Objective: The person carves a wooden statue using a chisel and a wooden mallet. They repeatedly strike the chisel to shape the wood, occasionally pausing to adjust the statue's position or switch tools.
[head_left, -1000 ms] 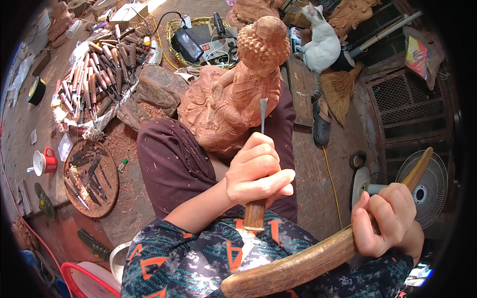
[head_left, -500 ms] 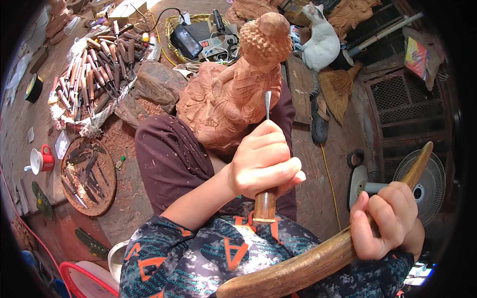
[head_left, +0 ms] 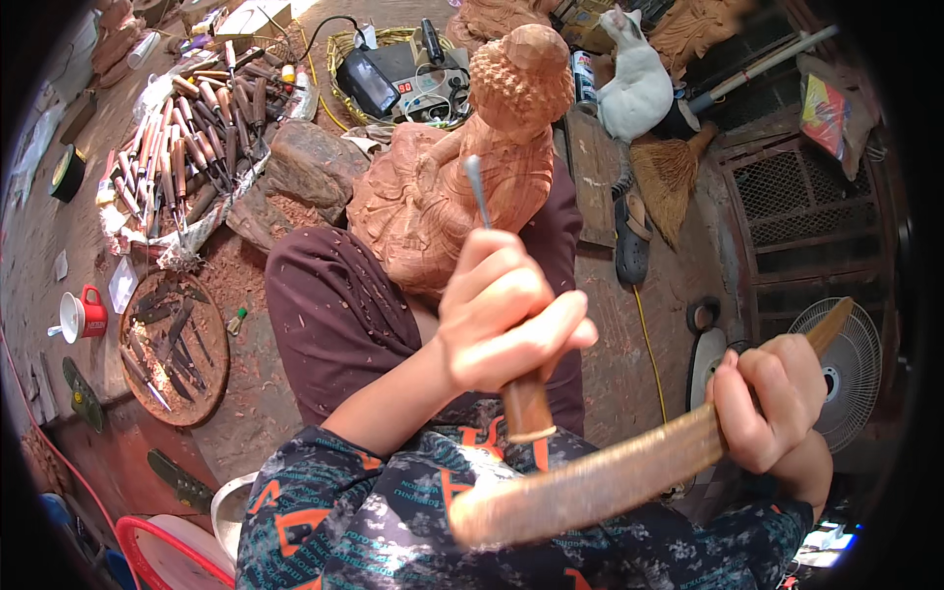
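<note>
A carved wooden figure point(head_left: 442, 211) with a knobbly, curled head rests between my legs, its head toward the upper right. My left hand point(head_left: 506, 310) is wrapped round a wood-handled chisel point(head_left: 528, 408), whose steel blade points up over the figure's front. Whether the tip touches the wood I cannot tell. In my right hand point(head_left: 769, 403) is a long curved wooden mallet point(head_left: 610, 477), gripped toward its narrower end. Its thick end, blurred by motion, lies across my lap, just below the chisel's butt.
At the left, many wood-handled chisels fill a wrapped tray point(head_left: 187, 147). Blades and shavings lie on a round board point(head_left: 177, 349) near a red mug point(head_left: 84, 315). A basket point(head_left: 339, 44) holds electronics. A white cat point(head_left: 634, 88), a broom point(head_left: 669, 172) and a fan point(head_left: 836, 374) are at the right.
The chisel's tip has swung left across the figure, and its butt has shifted slightly right. The mallet's thick end has risen toward the butt. The figure's head has tilted slightly left.
</note>
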`<state>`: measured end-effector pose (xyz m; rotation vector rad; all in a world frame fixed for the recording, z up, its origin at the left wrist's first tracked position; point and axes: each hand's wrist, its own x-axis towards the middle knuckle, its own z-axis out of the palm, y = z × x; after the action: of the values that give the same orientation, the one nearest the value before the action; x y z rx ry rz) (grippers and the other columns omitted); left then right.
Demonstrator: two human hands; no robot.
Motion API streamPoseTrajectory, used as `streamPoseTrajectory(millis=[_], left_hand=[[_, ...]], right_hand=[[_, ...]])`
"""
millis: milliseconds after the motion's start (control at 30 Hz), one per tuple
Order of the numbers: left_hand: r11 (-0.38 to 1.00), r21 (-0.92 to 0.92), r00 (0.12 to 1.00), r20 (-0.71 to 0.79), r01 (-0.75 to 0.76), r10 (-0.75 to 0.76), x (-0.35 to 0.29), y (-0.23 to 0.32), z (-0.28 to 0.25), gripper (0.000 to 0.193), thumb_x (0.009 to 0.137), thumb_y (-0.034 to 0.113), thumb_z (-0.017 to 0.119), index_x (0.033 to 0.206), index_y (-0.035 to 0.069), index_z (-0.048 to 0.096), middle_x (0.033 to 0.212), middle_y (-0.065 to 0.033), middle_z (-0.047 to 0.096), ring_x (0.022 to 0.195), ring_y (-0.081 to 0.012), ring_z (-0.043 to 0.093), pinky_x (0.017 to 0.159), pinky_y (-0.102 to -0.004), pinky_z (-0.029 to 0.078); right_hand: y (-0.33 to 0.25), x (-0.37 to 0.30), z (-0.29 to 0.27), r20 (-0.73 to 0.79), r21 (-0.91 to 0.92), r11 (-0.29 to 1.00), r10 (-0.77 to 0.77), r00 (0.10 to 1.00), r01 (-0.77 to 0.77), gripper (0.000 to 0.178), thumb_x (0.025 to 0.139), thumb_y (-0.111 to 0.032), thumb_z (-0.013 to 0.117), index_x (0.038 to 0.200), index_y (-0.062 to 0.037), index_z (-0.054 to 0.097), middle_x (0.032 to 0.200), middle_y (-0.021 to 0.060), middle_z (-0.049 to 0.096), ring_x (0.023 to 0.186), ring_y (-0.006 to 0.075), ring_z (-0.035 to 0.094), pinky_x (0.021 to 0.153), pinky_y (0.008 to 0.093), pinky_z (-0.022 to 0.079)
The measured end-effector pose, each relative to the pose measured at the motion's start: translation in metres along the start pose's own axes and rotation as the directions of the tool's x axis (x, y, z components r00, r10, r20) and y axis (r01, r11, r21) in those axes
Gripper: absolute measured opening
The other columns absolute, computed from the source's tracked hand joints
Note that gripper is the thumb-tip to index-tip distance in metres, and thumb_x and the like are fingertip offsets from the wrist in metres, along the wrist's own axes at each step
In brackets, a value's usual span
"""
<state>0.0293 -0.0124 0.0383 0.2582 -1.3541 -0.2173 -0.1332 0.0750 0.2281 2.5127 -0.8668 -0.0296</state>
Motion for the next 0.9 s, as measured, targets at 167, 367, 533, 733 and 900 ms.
streamPoseTrajectory(millis=[167, 367, 533, 733, 900], left_hand=[[0.97, -0.232, 0.996, -0.018, 0.076, -0.082, -0.016, 0.008, 0.004, 0.021, 0.077, 0.02, 0.077, 0.084, 0.003, 0.066, 0.062, 0.0012, 0.047, 0.057, -0.0166, 0.05, 0.059, -0.0321, 0.041], [0.973, -0.22, 0.996, -0.036, 0.07, -0.08, -0.025, 0.008, 0.01, 0.018, 0.08, 0.019, 0.075, 0.081, 0.004, 0.065, 0.063, 0.001, 0.045, 0.056, -0.0163, 0.048, 0.06, -0.0325, 0.04], [0.989, -0.145, 1.0, 0.002, -0.004, 0.005, -0.035, 0.005, 0.017, 0.021, 0.078, 0.023, 0.076, 0.08, 0.005, 0.066, 0.065, 0.0016, 0.044, 0.06, -0.0167, 0.048, 0.061, -0.0319, 0.041], [0.995, -0.103, 0.999, 0.031, -0.013, 0.016, -0.036, 0.002, 0.021, 0.025, 0.072, 0.025, 0.079, 0.083, 0.006, 0.068, 0.067, 0.0024, 0.044, 0.061, -0.0165, 0.049, 0.061, -0.0318, 0.041], [0.992, -0.129, 1.0, 0.023, -0.006, 0.009, -0.036, 0.005, 0.016, 0.024, 0.072, 0.024, 0.078, 0.082, 0.005, 0.068, 0.065, 0.0019, 0.045, 0.061, -0.0167, 0.049, 0.06, -0.0322, 0.041]], right_hand=[[-0.004, 0.001, 0.007, -0.039, 0.102, 0.994, -0.04, 0.998, 0.044, 0.038, 0.062, 0.011, 0.062, 0.092, -0.0119, 0.055, 0.065, 0.0025, 0.045, 0.05, 0.0135, 0.042, 0.043, 0.0253, 0.033], [-0.008, 0.006, 0.009, -0.069, 0.155, 0.984, -0.078, 0.995, 0.088, 0.041, 0.061, 0.012, 0.062, 0.092, -0.0151, 0.056, 0.063, 0.0004, 0.042, 0.05, 0.0125, 0.04, 0.042, 0.0253, 0.032], [-0.01, 0.001, 0.011, -0.113, 0.137, 0.978, -0.142, 0.983, 0.157, 0.042, 0.062, 0.013, 0.061, 0.092, -0.0151, 0.056, 0.063, 0.0012, 0.043, 0.05, 0.0132, 0.04, 0.042, 0.0256, 0.032], [0.001, -0.014, 0.006, 0.063, -0.203, 0.953, -0.218, 0.974, 0.227, 0.041, 0.066, 0.015, 0.06, 0.096, -0.0123, 0.054, 0.067, 0.0058, 0.05, 0.053, 0.0155, 0.044, 0.043, 0.0271, 0.036], [-0.002, -0.013, 0.004, -0.058, 0.024, 0.989, -0.145, 0.988, 0.147, 0.045, 0.064, 0.018, 0.06, 0.096, -0.0125, 0.053, 0.066, 0.0049, 0.047, 0.053, 0.016, 0.045, 0.042, 0.0282, 0.036]])
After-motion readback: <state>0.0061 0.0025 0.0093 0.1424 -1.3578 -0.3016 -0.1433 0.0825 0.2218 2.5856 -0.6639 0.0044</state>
